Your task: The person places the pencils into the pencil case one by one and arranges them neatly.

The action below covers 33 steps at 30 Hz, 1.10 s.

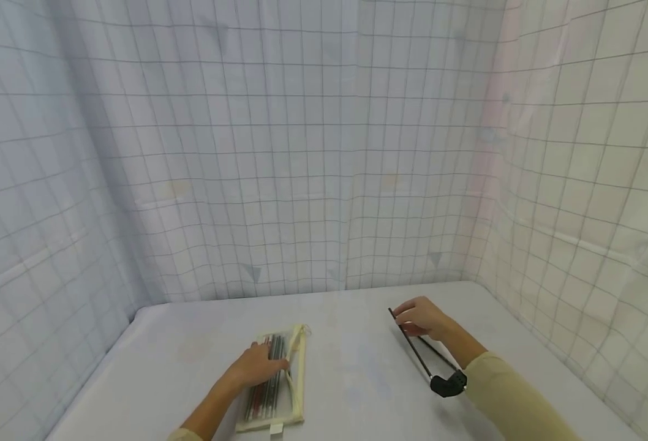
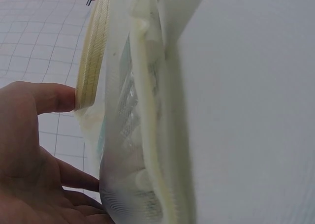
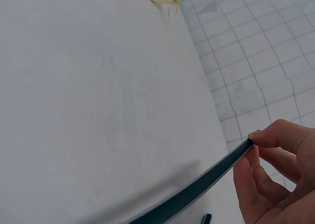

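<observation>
A translucent mesh pencil case (image 1: 297, 392) with cream edging lies on the table, several dark and reddish pencils (image 1: 263, 392) inside it. My left hand (image 1: 255, 366) rests across the case, fingers on its mesh and thumb toward the zipper side. In the left wrist view that hand's thumb touches the cream zipper band (image 2: 91, 61), which stands away from the mesh; the fingertips are partly hidden by the case. Over to the right, my right hand (image 1: 420, 317) pinches one arm of black sunglasses (image 1: 448, 384) between thumb and fingers. The dark arm (image 3: 197, 187) fills the lower right wrist view.
A white cloth covers the table (image 1: 351, 349). Checked curtains (image 1: 302, 153) enclose it at the back and both sides. A thin cord loop (image 3: 173, 10) hangs off the case's far corner. White table surface lies between the case and the sunglasses.
</observation>
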Available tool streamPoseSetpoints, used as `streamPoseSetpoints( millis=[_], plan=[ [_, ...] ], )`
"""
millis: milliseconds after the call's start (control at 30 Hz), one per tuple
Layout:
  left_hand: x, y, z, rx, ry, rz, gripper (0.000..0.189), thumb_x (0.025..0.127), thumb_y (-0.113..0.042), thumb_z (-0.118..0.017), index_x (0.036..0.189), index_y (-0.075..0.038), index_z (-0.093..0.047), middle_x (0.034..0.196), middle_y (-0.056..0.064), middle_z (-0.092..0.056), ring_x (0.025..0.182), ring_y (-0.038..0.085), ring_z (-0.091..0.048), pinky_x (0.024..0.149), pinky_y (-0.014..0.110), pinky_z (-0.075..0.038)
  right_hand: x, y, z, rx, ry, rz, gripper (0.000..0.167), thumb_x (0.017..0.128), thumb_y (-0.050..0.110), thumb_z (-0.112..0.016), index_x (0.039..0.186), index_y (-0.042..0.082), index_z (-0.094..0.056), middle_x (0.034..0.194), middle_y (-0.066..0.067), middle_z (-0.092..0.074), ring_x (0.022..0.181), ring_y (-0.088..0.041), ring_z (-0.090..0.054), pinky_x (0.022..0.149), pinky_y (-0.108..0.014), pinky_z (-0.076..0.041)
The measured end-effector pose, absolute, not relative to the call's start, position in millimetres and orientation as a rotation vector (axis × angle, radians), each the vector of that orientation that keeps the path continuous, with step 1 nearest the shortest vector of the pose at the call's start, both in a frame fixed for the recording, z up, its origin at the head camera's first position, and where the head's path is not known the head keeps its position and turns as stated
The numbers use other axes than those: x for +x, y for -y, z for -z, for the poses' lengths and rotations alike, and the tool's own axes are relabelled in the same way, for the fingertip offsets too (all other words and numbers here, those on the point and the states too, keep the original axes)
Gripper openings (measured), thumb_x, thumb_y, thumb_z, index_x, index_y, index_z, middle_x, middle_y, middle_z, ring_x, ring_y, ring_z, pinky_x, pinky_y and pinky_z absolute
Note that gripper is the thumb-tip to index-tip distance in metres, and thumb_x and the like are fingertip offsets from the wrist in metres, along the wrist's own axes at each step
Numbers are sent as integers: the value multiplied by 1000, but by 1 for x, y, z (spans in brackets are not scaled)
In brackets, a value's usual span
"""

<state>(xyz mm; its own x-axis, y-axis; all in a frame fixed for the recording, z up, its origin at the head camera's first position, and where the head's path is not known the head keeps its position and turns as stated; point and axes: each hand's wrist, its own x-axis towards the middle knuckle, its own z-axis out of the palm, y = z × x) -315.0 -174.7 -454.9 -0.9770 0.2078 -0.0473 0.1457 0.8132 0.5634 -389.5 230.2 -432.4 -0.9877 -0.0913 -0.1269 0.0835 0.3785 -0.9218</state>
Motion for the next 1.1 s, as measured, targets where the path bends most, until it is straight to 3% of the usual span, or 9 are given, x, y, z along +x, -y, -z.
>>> streamPoseSetpoints(
  millis=[600,1100],
  plan=[
    [-311,174,447,278,-2874,-852,80,88,-40,-68,131,26,-51,138,48,-46,134,64,-37,109,69,-32,-393,-160,438,6,-2358,1748,22,89,-1,-74,110,-4,-74,93,-12,-70,66,-14,-64,64,-30,-59],
    [-315,173,448,257,-2881,-848,77,86,-41,-69,127,24,-55,130,45,-51,126,61,-47,104,68,-39,-387,-97,441,-135,-2341,1669,20,86,-2,-77,106,-1,-77,88,-9,-71,60,-12,-61,58,-27,-58]
  ],
)
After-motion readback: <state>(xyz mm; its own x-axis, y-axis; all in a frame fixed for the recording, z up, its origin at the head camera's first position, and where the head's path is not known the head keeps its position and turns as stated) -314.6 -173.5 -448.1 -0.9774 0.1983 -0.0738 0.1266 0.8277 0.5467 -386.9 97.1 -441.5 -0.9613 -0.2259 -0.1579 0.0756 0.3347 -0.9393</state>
